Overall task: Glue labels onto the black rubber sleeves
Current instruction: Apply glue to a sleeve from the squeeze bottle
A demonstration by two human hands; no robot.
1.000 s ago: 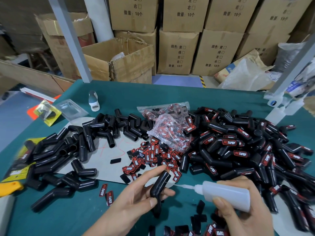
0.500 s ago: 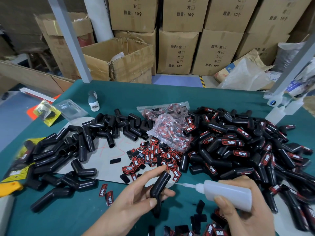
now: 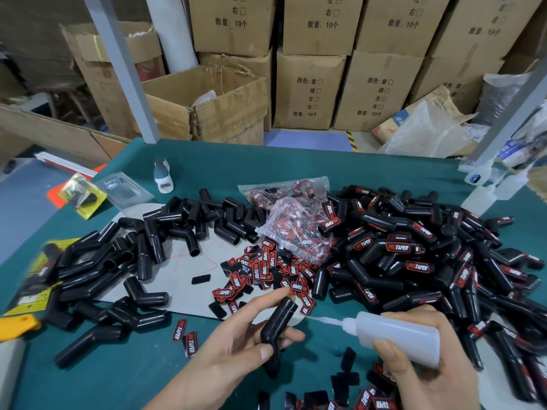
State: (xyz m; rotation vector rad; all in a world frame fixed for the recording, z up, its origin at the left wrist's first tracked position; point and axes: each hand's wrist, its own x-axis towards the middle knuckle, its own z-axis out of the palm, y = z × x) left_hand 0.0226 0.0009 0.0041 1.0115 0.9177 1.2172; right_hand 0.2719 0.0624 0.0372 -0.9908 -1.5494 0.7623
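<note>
Nearest the camera, the left hand (image 3: 236, 347) grips one bent black rubber sleeve (image 3: 276, 332) between thumb and fingers, its upper arm tilted up and to the right so a bare face is offered toward the nozzle. The right hand (image 3: 420, 371) is wrapped around a translucent glue bottle (image 3: 396, 335), held nearly level with its thin tip pointing left at the sleeve; tip and rubber look close but apart, so the glue seems not yet laid. The sleeve is matte, elbow-shaped, open at the top end, with no label on it.

Just beyond, loose red-and-black labels (image 3: 266, 270) lie scattered on a grey sheet (image 3: 189, 261), within easy reach for the next pick. To the left sits a heap of plain sleeves (image 3: 124, 261); to the right a larger heap of labelled sleeves (image 3: 414, 255), so stock appears sorted as undone and done. A clear bag of labels (image 3: 296, 220) rests between the heaps on the green desk (image 3: 266, 161). Farther off stand stacked cardboard boxes (image 3: 310, 90).
</note>
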